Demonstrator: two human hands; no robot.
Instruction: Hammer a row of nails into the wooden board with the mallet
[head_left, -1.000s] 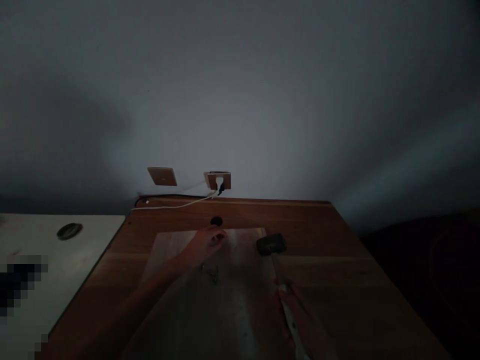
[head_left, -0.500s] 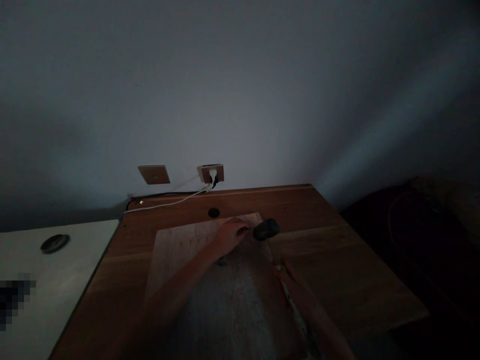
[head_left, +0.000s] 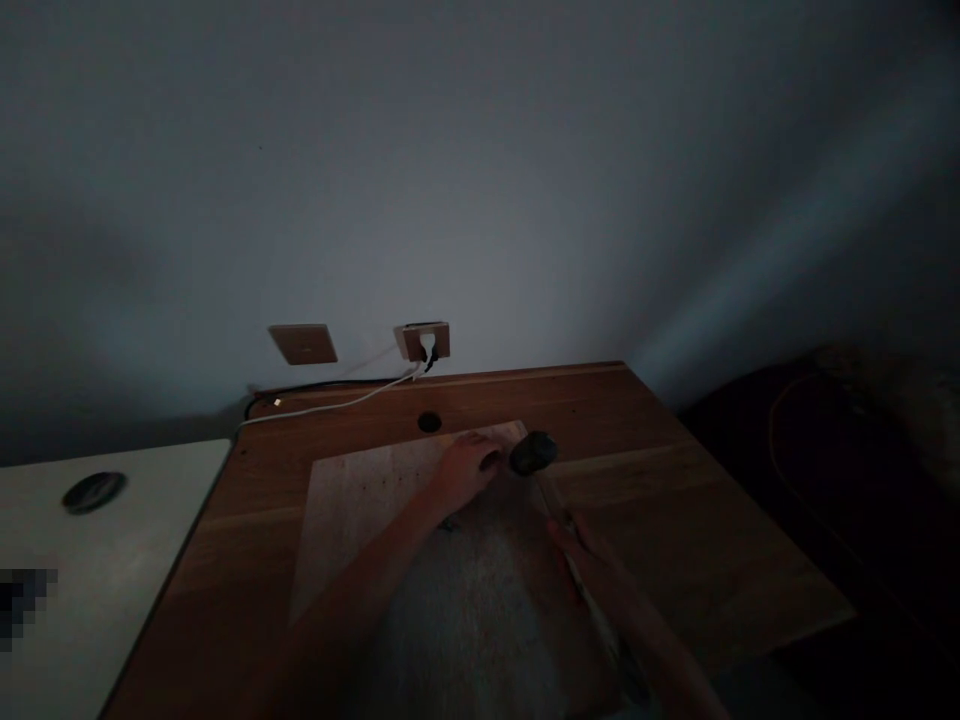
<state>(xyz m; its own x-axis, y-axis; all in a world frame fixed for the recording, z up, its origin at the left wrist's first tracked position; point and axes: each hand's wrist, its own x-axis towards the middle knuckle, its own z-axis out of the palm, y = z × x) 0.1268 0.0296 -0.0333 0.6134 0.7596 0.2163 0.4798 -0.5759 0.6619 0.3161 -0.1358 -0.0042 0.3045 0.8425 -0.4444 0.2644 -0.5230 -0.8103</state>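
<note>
My left hand point(head_left: 463, 470) rests on the far part of a pale wooden board point(head_left: 480, 590), its fingers pinched together near the far right corner. Whatever the fingertips hold is too small and dim to make out. My right hand point(head_left: 589, 550) is closed around the handle of a hammer point(head_left: 533, 453). The hammer's dark, thick head is raised just right of my left fingertips, apart from them. Several small dark marks, nails or holes, run in a row along the board's far left part. A small dark cluster point(head_left: 448, 524) lies beside my left forearm.
The board lies on a brown wooden desk point(head_left: 660, 500) against a grey wall. A socket point(head_left: 426, 342) with plugs and cables point(head_left: 337, 405) is behind it, near a round desk hole point(head_left: 429, 422). A white surface point(head_left: 135, 560) at left bears a dark oval object point(head_left: 94, 492). Light is dim.
The view has shifted slightly. My left hand keeps its pinch at the same spot on the board. The hammer head and my right hand have moved only a little.
</note>
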